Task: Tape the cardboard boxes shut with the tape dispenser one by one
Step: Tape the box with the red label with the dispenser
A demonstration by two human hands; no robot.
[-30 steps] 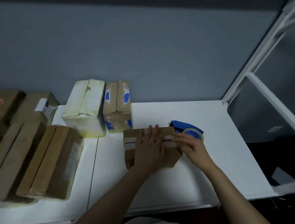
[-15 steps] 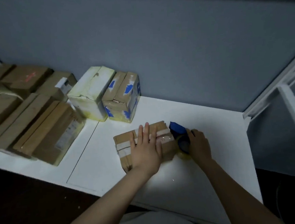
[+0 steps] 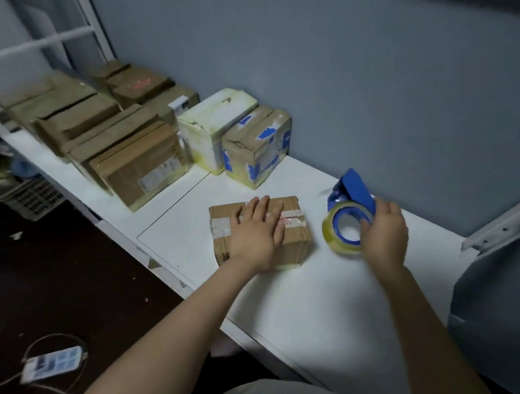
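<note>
A small box sits on the white table, close to the front edge. It is brown and its top is closed. A strip of tape runs across the top from side to side.

The left hand lies flat on top of the small box. Its fingers are straight and a little spread, and they press down on the lid. They do not curl round anything.

The right hand holds the tape dispenser to the right of the small box. The fingers curl round the right side of the tape roll and grip it. The roll looks yellow with a blue ring inside, and a blue handle sticks up behind it. The tape dispenser is near the small box but does not touch it. I cannot tell if the roll rests on the table or is just above it.

Behind the small box stands a box with blue patches. A pale box is right beside it on the left. More brown boxes lie in rows further left along the table. A grey wall is behind the table.

Down on the dark floor lies a power strip with a cable.
</note>
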